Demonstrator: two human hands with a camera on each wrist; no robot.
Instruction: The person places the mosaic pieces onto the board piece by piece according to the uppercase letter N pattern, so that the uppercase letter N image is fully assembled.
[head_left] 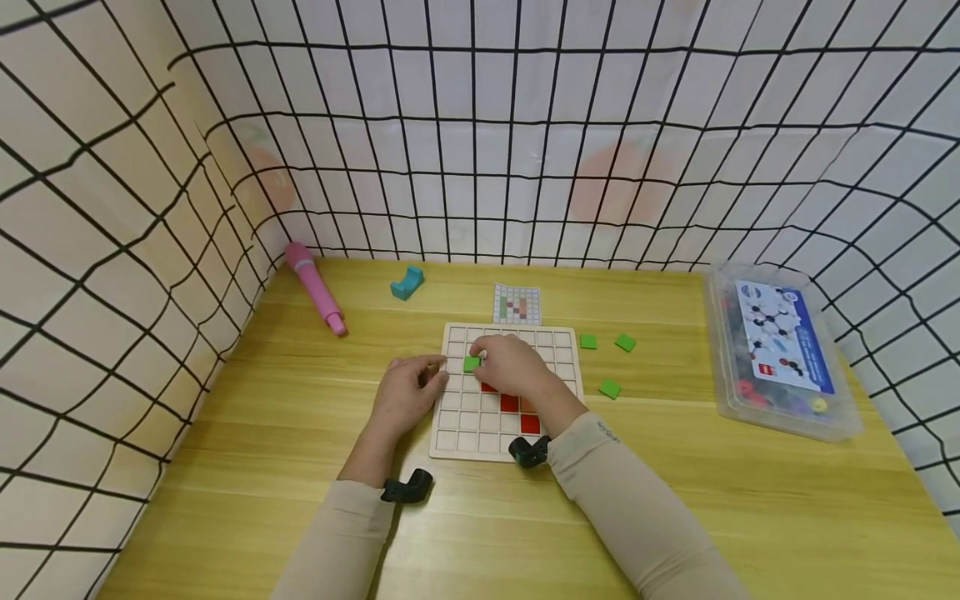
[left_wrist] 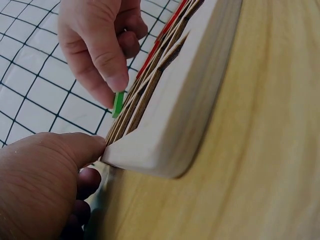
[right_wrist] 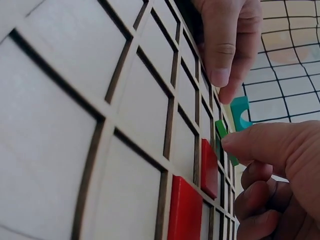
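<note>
A light wooden grid board (head_left: 468,442) lies on the table. My right hand (head_left: 513,364) pinches a small green square tile (head_left: 471,363) between thumb and fingers over its upper left cells. In the right wrist view the tile (right_wrist: 221,129) stands tilted against the grid. My left hand (head_left: 405,396) holds the board's left edge, its thumb (left_wrist: 90,149) at the rim in the left wrist view. Red tiles (head_left: 509,403) sit in cells on a diagonal, partly hidden by the right hand and wrist.
Three loose green tiles (head_left: 610,388) lie right of the board. A small coloured pattern card (head_left: 517,305) touches its far edge. Behind are a teal curved block (head_left: 407,283) and a pink pen-like object (head_left: 315,287). A clear plastic box (head_left: 780,350) stands at right. Black netting (head_left: 480,175) surrounds the table.
</note>
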